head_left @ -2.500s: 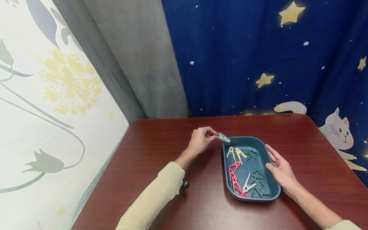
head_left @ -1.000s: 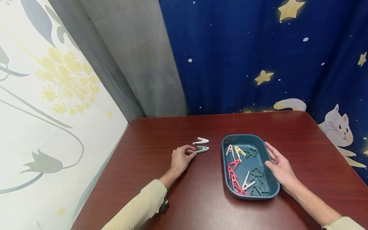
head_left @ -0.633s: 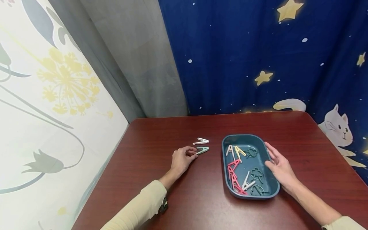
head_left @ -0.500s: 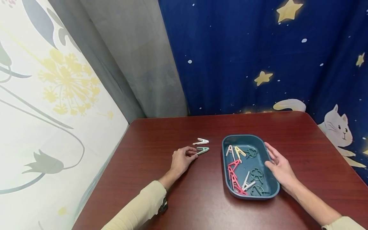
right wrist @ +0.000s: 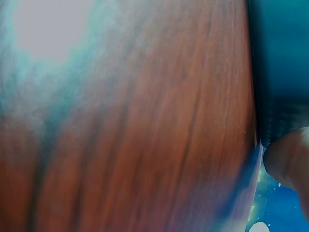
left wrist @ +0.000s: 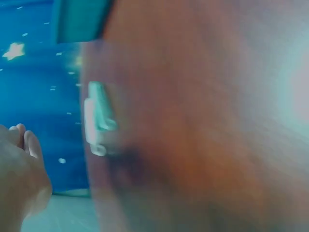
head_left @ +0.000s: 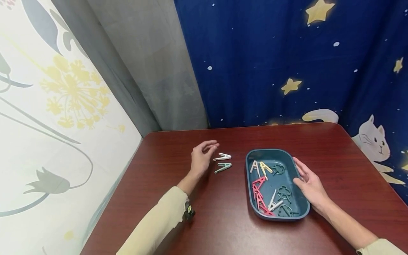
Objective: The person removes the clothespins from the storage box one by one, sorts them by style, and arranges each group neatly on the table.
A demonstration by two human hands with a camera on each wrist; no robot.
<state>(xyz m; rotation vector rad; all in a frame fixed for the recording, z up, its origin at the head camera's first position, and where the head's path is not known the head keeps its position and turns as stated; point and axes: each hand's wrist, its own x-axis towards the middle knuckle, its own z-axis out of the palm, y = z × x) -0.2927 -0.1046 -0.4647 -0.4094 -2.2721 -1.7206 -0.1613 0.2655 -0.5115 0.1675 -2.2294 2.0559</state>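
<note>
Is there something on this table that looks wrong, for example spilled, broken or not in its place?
Nothing looks spilled or broken. A white clip and a green clip lie outside the blue tray, but neatly side by side, so this seems intended. Inside, the pink clips are merely jumbled.

Smooth plastic bin (head_left: pixel 275 181), glossy wood-look table (head_left: pixel 226 216)

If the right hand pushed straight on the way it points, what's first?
The blue tray; the right hand grips its side wall, thumb at the rim, with no gap visible.
</note>
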